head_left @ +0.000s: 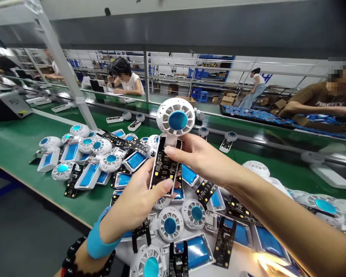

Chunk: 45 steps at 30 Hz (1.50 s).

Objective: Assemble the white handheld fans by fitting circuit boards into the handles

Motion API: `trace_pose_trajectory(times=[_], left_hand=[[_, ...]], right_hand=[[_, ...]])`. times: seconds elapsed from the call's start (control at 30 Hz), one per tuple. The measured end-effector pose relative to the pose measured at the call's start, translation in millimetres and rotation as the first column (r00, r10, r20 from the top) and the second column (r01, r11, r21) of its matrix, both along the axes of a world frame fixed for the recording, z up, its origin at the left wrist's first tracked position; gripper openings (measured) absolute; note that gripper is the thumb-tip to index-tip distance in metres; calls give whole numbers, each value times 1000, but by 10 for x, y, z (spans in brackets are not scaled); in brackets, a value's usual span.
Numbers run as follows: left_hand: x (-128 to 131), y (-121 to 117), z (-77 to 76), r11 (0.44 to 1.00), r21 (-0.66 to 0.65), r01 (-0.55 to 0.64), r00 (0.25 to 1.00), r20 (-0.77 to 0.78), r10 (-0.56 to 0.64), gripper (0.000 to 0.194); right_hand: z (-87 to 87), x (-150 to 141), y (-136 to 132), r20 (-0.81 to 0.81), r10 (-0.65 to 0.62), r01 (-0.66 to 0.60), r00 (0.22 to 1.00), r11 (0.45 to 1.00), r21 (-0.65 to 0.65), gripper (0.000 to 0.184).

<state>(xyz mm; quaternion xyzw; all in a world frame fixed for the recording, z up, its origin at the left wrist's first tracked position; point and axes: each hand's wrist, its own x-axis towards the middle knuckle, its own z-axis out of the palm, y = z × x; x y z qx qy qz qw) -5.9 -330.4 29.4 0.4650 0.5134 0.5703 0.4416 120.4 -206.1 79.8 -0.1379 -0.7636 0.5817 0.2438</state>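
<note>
Both my hands grip one white handheld fan unit (175, 117) with a round vented head and a blue disc at its centre. A black circuit board (164, 165) with yellow squares lies in its open handle. My left hand (141, 192), a blue band at the wrist, clasps the handle's lower end, thumb on the board. My right hand (194, 154) holds the neck, thumb pressed at the board's upper end. Below them lie more fan units (170, 226) with blue-wrapped cells (194, 252) in their handles and loose circuit boards (225, 240).
A heap of similar fan units (86, 144) covers the green bench (14, 138) at left. Single units (227, 140) lie along the line behind. Co-workers (129, 80) sit across from me. A slanted metal post (66, 69) rises at left, under an overhead grey beam (173, 32).
</note>
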Motion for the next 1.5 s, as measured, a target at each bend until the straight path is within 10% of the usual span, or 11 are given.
trace_pose_trajectory(times=[0.37,0.53,0.8,1.03,1.13,1.23,1.5], left_hand=[[-61,31,-21,1000,12,20,999,-37,-20,45],[-89,126,50,993,54,-100,991,95,95,49],[-52,143,129,992,91,-90,995,-37,94,37],[-177,117,83,937,240,-254,936,-182,300,33],[-262,176,145,855,308,-419,904,52,424,26],[-317,227,265,794,311,-522,841,347,416,21],[-402,364,216,917,141,-372,906,270,326,25]], right_hand=[[-76,-40,-1,-19,-58,59,998,997,56,25],[-36,-17,-69,30,84,-87,996,990,112,57],[32,-176,-2,-151,-140,184,979,923,337,45],[11,-245,-70,-195,-89,112,977,987,111,53],[0,-239,-136,-63,-49,51,997,998,43,63],[-55,-255,-184,128,110,-114,986,993,26,32],[-63,-164,-13,338,122,-8,933,948,-319,9]])
